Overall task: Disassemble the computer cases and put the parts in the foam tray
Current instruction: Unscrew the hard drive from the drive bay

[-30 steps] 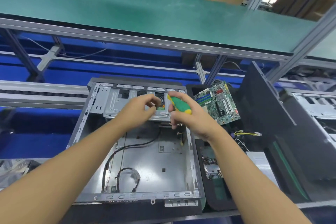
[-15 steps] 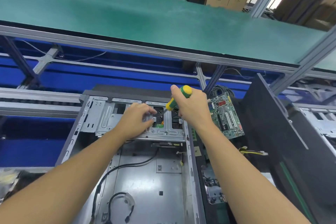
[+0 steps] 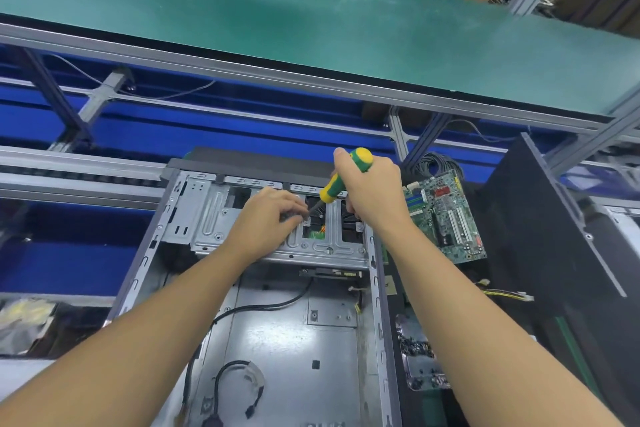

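An open grey computer case (image 3: 298, 336) lies flat in front of me, its metal drive cage (image 3: 214, 218) at the far end. My right hand (image 3: 374, 194) grips a green-and-yellow screwdriver (image 3: 343, 178), tilted with its tip down on the cage. My left hand (image 3: 270, 215) rests on the cage with its fingertips pinched at the screwdriver tip; what they pinch is hidden. A removed green motherboard (image 3: 446, 215) leans to the right of the case. Black cables (image 3: 263, 305) lie on the case floor.
A black side panel (image 3: 540, 236) stands upright at the right. A small tray of screws (image 3: 419, 357) sits beside the case's right wall. A green conveyor shelf (image 3: 311, 17) runs across above, on aluminium rails. Plastic bags (image 3: 27, 319) lie at the left.
My right hand turned the screwdriver upright and brought its tip down onto the drive cage. My left hand dropped onto the cage beside the tip. The view shifted closer to the cage.
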The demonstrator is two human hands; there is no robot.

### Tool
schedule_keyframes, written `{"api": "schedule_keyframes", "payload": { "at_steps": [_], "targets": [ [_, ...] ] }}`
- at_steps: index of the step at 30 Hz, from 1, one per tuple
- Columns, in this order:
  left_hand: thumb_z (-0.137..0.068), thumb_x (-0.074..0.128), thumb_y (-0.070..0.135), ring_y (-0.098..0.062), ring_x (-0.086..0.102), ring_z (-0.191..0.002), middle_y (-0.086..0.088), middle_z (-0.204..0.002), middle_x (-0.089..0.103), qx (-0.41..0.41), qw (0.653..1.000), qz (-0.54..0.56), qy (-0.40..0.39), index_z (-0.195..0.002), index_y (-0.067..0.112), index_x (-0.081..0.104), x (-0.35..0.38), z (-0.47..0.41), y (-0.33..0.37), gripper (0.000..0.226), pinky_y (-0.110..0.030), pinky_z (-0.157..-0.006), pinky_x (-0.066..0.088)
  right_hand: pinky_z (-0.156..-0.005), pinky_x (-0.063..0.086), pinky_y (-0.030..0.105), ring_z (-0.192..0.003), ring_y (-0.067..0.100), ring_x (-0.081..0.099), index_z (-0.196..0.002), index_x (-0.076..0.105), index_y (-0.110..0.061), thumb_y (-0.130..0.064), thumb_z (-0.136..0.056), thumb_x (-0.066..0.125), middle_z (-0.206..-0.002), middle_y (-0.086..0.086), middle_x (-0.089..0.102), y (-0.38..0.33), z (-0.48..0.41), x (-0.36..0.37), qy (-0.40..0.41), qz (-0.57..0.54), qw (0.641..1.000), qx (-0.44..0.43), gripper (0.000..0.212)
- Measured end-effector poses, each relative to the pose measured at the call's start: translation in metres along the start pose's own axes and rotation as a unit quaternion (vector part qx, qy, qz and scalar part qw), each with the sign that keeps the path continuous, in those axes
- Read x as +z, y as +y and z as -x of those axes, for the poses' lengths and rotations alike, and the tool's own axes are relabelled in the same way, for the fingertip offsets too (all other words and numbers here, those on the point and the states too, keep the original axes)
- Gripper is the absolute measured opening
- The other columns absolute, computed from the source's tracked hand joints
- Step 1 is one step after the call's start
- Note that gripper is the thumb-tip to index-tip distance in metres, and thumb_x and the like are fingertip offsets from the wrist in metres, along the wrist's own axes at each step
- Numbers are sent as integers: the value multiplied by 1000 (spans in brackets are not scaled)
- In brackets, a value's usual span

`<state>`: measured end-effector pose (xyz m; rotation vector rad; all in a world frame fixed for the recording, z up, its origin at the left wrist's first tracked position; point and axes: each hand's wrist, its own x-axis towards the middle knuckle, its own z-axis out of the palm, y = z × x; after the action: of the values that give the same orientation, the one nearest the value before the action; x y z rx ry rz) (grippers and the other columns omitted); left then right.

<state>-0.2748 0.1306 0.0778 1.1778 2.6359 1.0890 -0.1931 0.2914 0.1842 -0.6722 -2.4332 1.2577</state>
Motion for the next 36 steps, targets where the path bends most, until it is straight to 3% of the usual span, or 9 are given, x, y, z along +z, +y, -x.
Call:
{"api": "schedule_keyframes", "payload": {
  "at_steps": [3,7,13,16,20,23,26,31,36],
  "targets": [
    [-91,71,25,-13,52,-103,14,-109,71,-5,1000,12,4,-100,26,79,1,0,-1,13,-38,-95,44,-58,53,43,-46,18,45,-70,65,3,-59,-82,48,-46,11,50,-5,1,1,1,7,1000,-5,65],
    [-90,71,27,-12,51,-103,15,-108,71,-9,1000,14,2,-98,28,79,1,-1,1,11,-37,-95,44,-58,54,44,-47,20,46,-74,64,6,-59,-82,48,-57,24,56,-7,1,1,1,16,1000,-7,67],
    [-91,70,27,-10,51,-103,16,-108,70,-12,1000,14,8,-99,28,79,3,0,-1,12,-37,-96,44,-53,51,36,-41,12,45,-65,63,1,-54,-87,51,-47,12,55,-9,-1,0,-1,20,1000,-21,61],
    [-91,70,26,-10,51,-102,16,-108,70,-8,1000,16,9,-98,28,79,3,-1,-1,12,-37,-96,44,-48,42,26,-40,10,40,-56,55,-3,-48,-91,55,-39,-1,46,-11,-4,1,5,24,999,-29,56],
    [-89,70,19,-10,50,-98,18,-105,69,-7,1000,22,11,-95,25,79,3,0,-1,12,-37,-95,45,-49,38,30,-48,14,39,-51,42,-16,-52,-88,55,-44,-1,45,-23,0,10,-40,107,990,-84,53],
    [-87,68,11,-10,48,-96,17,-102,68,-5,1000,16,11,-96,20,79,1,0,1,17,-38,-95,46,-51,37,32,-51,15,44,-63,44,-18,-51,-91,57,-54,-2,50,-36,-3,11,-107,151,978,-97,45],
    [-88,64,8,-13,52,-101,12,-108,71,-12,1000,20,11,-101,20,78,-1,2,4,23,-37,-97,45,-60,48,39,-64,24,58,-91,44,-16,-51,-93,60,-81,8,64,-39,-10,0,-175,132,973,-78,39],
    [-89,60,6,-13,56,-103,13,-106,71,-33,998,51,19,-104,25,75,-2,4,5,29,-28,-95,45,-52,32,30,-68,13,47,-99,35,-19,-47,-91,68,-78,-2,53,-35,-4,-6,-109,187,964,-151,44],
    [-88,60,5,-13,56,-102,14,-104,69,-38,998,55,20,-102,27,75,-2,5,6,30,-27,-93,45,-51,31,29,-72,23,49,-101,41,-17,-46,-91,68,-78,3,55,-36,-1,-6,-99,207,960,-161,40]
  ]
}}
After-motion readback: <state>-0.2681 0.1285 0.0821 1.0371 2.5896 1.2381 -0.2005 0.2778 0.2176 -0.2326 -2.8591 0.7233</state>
